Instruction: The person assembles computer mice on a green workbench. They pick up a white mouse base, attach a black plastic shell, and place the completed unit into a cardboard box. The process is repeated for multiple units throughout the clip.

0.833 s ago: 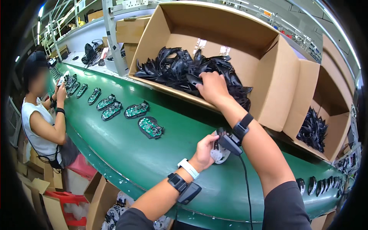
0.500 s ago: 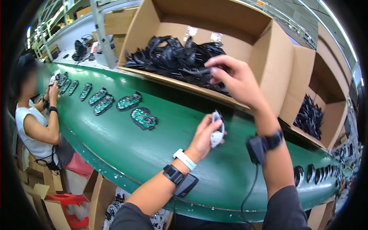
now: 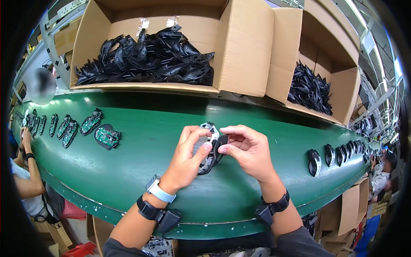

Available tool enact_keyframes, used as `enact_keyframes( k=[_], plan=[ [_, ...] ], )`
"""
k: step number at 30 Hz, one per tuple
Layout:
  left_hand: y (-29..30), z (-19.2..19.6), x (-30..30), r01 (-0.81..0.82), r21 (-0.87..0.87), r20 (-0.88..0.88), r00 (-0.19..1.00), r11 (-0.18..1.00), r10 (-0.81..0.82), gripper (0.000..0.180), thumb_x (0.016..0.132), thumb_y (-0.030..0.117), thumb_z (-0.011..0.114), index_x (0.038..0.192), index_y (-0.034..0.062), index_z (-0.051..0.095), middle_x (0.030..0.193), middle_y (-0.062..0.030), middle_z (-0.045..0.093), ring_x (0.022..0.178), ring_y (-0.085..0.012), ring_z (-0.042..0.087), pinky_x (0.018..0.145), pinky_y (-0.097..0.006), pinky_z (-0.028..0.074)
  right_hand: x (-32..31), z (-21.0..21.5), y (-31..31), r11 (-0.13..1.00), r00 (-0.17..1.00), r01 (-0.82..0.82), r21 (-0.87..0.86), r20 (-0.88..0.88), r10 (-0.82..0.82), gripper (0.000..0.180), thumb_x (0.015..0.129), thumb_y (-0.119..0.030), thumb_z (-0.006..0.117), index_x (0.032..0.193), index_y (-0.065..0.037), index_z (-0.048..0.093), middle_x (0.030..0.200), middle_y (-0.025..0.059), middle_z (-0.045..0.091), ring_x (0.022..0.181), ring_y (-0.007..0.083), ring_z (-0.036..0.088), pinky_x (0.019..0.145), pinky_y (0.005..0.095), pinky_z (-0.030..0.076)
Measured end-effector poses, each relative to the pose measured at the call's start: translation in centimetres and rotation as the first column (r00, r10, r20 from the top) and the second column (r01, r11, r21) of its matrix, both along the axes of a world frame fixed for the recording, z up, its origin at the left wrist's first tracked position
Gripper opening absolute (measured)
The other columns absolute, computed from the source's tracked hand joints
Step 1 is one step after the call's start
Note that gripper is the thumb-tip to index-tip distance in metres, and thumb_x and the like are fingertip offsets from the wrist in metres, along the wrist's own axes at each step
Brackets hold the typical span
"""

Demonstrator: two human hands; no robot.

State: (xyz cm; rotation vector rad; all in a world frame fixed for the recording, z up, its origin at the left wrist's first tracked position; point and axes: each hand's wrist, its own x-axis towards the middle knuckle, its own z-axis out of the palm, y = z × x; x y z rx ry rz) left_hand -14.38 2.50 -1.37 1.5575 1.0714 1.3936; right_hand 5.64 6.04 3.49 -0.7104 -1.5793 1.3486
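Above the green belt, my left hand [image 3: 184, 158] grips a white-and-black computer mouse shell [image 3: 206, 165], its open inside partly visible. My right hand [image 3: 251, 153] pinches a thin black plastic side piece [image 3: 221, 143] between thumb and fingers. That piece lies against the right side of the shell; whether it is seated there I cannot tell. Behind my hands, a large cardboard box [image 3: 246, 47] holds a heap of curved black plastic pieces [image 3: 150, 62] like it.
Mouse bases with green circuit boards [image 3: 107, 136] lie on the belt [image 3: 150, 171] to the left. Closed black mice [image 3: 314, 162] line its right side. A second box [image 3: 280, 55] holds more black pieces [image 3: 310, 88]. Co-workers [image 3: 28, 184] sit at both ends.
My right hand has come back from the large box with a black piece and now meets my left hand over the belt. The view has turned to the right.
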Motion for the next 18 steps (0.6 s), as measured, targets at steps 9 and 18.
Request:
enact_keyframes(
  k=[9,18],
  plan=[
    [-0.6,0.7,0.6,-0.029,0.069,-0.183,0.982,0.997,0.042,0.036,0.103,0.028,0.066,0.131,0.0041,0.062,0.128,-0.0174,0.052,0.125,-0.0329,0.052,0.112,-0.043,0.041,1.2,-1.7,1.2,0.998,0.996,-0.013,0.069,0.088,0.006,0.047,0.083,0.009,0.083,0.128,-0.004,0.075,0.113,0.006,0.062,0.093,0.0122,0.065,0.082,0.0257,0.06],
    [-1.3,-0.1,1.6,-0.043,-0.178,0.505,0.854,0.983,0.129,0.024,0.112,0.029,0.052,0.122,0.0068,0.054,0.11,-0.0051,0.061,0.096,-0.0103,0.059,0.086,-0.026,0.05,-4.0,-3.0,-2.3,0.973,1.0,0.03,-0.231,0.014,-0.028,0.072,0.1,-0.017,0.076,0.156,-0.001,0.035,0.141,0.0171,0.053,0.132,0.0254,0.055,0.107,0.0393,0.054]
  ],
)
